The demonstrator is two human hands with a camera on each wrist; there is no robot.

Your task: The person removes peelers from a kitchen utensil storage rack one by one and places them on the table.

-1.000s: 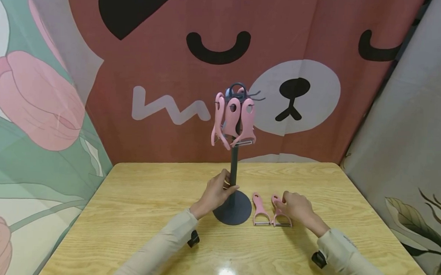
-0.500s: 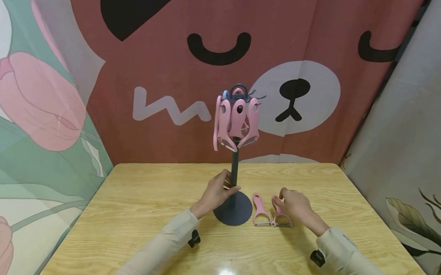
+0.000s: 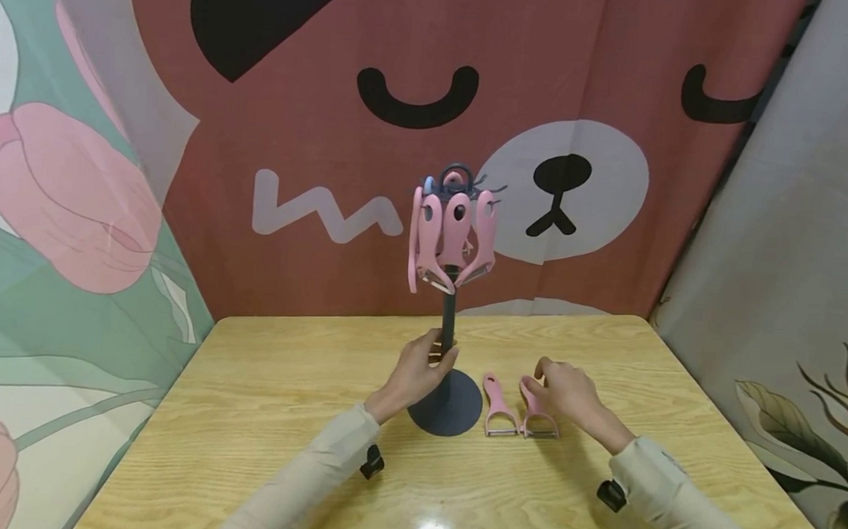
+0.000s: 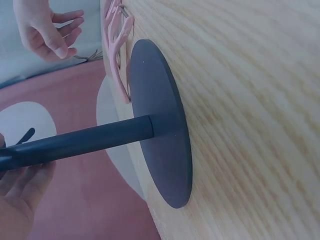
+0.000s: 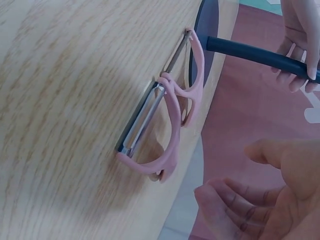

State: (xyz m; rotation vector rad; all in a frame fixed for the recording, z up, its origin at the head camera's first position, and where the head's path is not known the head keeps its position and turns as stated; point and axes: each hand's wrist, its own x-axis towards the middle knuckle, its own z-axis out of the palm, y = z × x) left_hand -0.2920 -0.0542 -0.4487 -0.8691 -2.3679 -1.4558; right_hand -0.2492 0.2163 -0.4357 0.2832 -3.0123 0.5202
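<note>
One pink peeler (image 3: 493, 392) lies on the wooden surface (image 3: 280, 463), just right of the dark stand's round base (image 3: 449, 417); a second peeler (image 3: 534, 411) lies beside it, blade end towards me. Can't tell if the two touch: in the head view the blade ends nearly meet, and in the right wrist view one overlaps the other.

My left hand (image 3: 412, 368) is wrapped round the stand's pole (image 3: 448, 321), low down, thumb in front, fingers going behind. Part of those fingers is hidden by the pole; the left wrist view cuts the hand off at its edge, along with the stand's top.

My right hand (image 3: 568, 389) is over the second peeler's handle end, loosely open, holding nothing. The head view makes it look like contact, but both wrist views show the fingers apart from the peeler. That peeler's handle is foreshortened nearly out of sight in the right wrist view.

Up top, several pink hanging peelers (image 3: 456, 234) crowd the hooks, overlapping, exact count unclear. A bit of something blue (image 3: 429, 184) shows behind, mostly covered. Some thin hooks (image 3: 494, 190) stick out right, too fine to count.
</note>
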